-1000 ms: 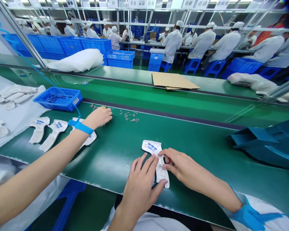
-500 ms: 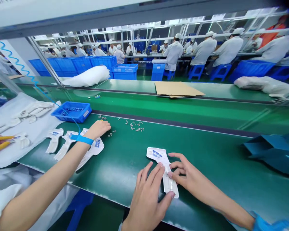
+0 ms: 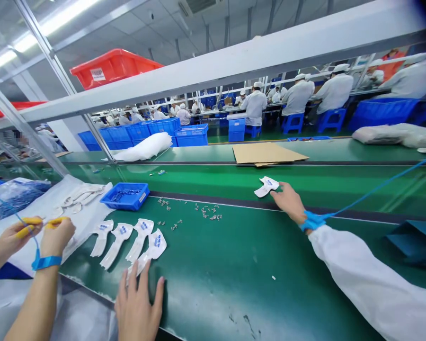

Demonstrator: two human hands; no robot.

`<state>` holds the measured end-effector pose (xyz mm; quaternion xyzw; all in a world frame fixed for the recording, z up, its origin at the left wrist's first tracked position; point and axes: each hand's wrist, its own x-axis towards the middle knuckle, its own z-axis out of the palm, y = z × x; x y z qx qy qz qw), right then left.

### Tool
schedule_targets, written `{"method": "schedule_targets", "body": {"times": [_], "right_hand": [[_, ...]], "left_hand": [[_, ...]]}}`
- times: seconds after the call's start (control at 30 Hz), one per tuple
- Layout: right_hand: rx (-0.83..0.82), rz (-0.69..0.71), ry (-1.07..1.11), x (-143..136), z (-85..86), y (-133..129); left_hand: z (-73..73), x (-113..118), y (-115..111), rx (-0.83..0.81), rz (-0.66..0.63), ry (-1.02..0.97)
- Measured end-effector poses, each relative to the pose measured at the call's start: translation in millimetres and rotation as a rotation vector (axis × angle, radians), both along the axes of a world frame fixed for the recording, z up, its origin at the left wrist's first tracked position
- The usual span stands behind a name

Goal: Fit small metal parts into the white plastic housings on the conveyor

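My right hand reaches out over the green belt, thumb and fingertips pinched at the right end of a curved white plastic shell with blue parts in it. Whether that shell rests fully on the belt is hard to tell. My left hand is open, fingers spread, its fingertips at the lower end of a similar white shell on the green worktop. Beside that one lie more such shells, including one at the left end of the row. A blue wrist strap circles my right wrist.
A co-worker's hands with yellow finger covers are at the left. Small metal parts lie scattered near a blue tray. Cardboard lies beyond the belt. A blue cord runs from my right wrist.
My right hand has carried the white shell from the near worktop out to the belt. My left hand has moved left to the row of shells. The co-worker's hand has drawn back from the metal parts.
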<state>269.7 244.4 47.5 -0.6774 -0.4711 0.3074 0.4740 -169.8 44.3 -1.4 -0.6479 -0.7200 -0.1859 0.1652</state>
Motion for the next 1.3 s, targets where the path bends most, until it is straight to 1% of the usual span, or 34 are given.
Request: {"method": "schedule_targets", "body": {"times": [0.03, 0.07, 0.13, 0.17, 0.2, 0.23, 0.27, 0.3, 0.37, 0.5, 0.6, 0.63, 0.7, 0.77, 0.83, 0.9, 0.93, 1.0, 1.1, 1.2, 1.3], "right_hand": [[0.018, 0.046, -0.038, -8, -2.1, -4], [0.045, 0.130, -0.081, -18, -4.9, -11], [0.124, 0.385, -0.207, -46, -11.7, -26], [0.197, 0.548, -0.351, -61, -15.0, -32], [0.246, 0.659, -0.493, -75, -17.9, -36], [0.269, 0.732, -0.617, -88, -20.4, -37], [0.273, 0.769, -0.714, -99, -22.2, -37], [0.254, 0.772, -0.764, -107, -23.6, -34], [0.211, 0.759, -0.795, -116, -25.0, -27], [0.172, 0.732, -0.829, -112, -22.0, -21], [0.131, 0.722, -0.833, -105, -12.4, -35], [0.108, 0.730, -0.816, -103, -7.8, -44], [0.033, 0.769, -0.710, -98, 2.9, -67], [-0.085, 0.828, -0.514, -94, 13.9, -96], [-0.211, 0.882, -0.348, -92, 21.9, -123], [-0.303, 0.919, -0.273, -92, 24.3, -143], [-0.337, 0.934, -0.253, -92, 23.3, -150], [-0.377, 0.957, -0.223, -93, 18.2, -158], [-0.389, 0.958, -0.199, -94, 9.2, -161], [-0.380, 0.930, -0.208, -96, 4.6, -161], [-0.375, 0.920, -0.219, -96, 4.7, -163]], "left_hand": [[-2.8, -8, -1, 0.002, 0.039, 0.022], [-5.1, -14, -1, 0.004, 0.071, 0.038], [-7.6, -19, -2, 0.015, 0.081, 0.050], [-7.7, -19, -3, 0.024, 0.056, 0.048], [-7.3, -16, -3, 0.032, 0.015, 0.043], [-6.6, -11, -5, 0.037, -0.039, 0.034], [-6.1, -3, -6, 0.038, -0.100, 0.023], [-6.3, 7, -9, 0.036, -0.159, 0.009], [-9.4, 34, -17, 0.037, -0.261, -0.033], [-23.1, 99, -38, 0.063, -0.383, -0.134], [-27.3, 143, -51, -0.001, -0.468, -0.226], [-25.6, 154, -55, -0.032, -0.490, -0.259], [-16.9, 169, -59, -0.096, -0.534, -0.323], [-3.1, 175, -59, -0.153, -0.564, -0.390], [11.5, 171, -54, -0.192, -0.570, -0.442], [22.1, 163, -45, -0.210, -0.568, -0.448], [25.1, 159, -39, -0.217, -0.573, -0.435], [26.7, 153, -29, -0.249, -0.598, -0.393], [22.9, 150, -19, -0.341, -0.643, -0.315], [19.0, 152, -18, -0.394, -0.637, -0.277], [18.1, 153, -19, -0.405, -0.623, -0.275]]}}
